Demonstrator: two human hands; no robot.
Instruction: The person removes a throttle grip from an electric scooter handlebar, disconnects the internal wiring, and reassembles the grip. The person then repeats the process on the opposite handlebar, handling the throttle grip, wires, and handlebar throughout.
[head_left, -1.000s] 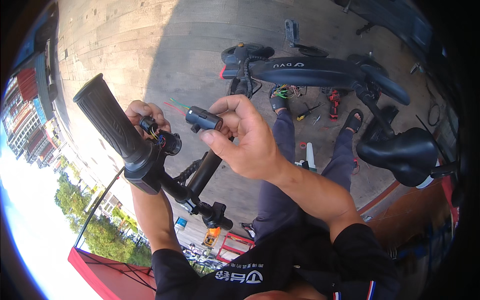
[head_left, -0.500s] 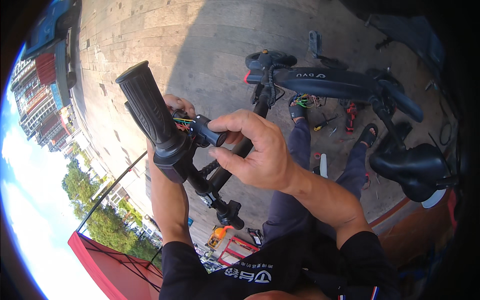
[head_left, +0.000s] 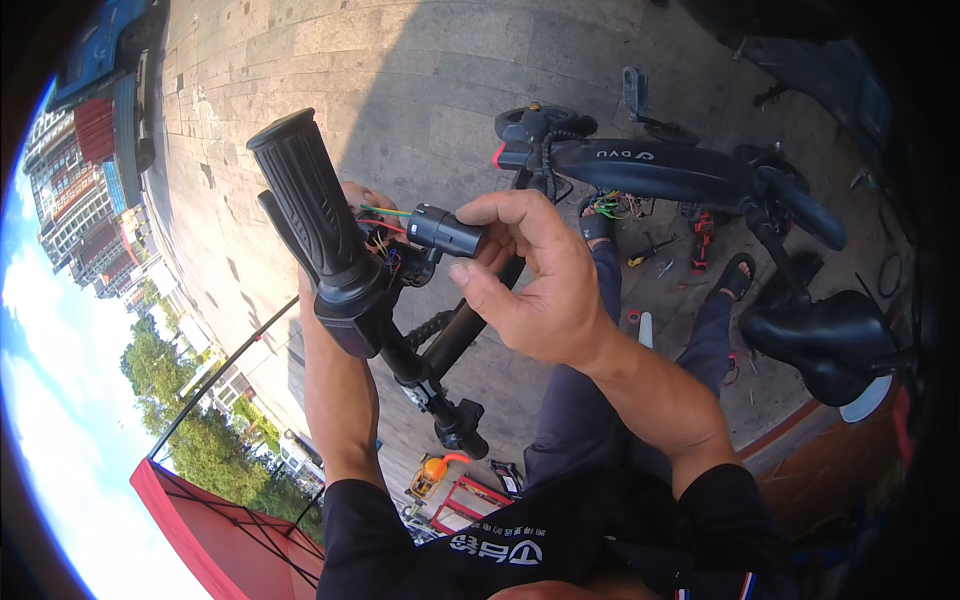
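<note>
A black cylindrical part (head_left: pixel 445 232) trails thin coloured wires (head_left: pixel 390 222) toward the opened area beside the handlebar grip (head_left: pixel 305 190). My right hand (head_left: pixel 545 275) has its fingers bent around the free end of this part, while the thumb stands apart from it. Behind the grip is my left hand (head_left: pixel 368 197); only some fingers show near the wires, and what they hold is hidden. Below the grip, the black handlebar (head_left: pixel 402 360) runs down to a clamp and a short stub end (head_left: pixel 465 432).
A dark electric bike frame (head_left: pixel 640 165) stretches right to a black saddle (head_left: pixel 825 335). On the paving lie a red-and-black power tool (head_left: pixel 703 240), pliers (head_left: pixel 650 250) and a bundle of coloured wires (head_left: pixel 612 204). A red canopy (head_left: pixel 215 530) stands lower left.
The cylindrical part has moved right, away from the grip, with my right hand, and more of its wires shows. The handlebar grip has shifted slightly right.
</note>
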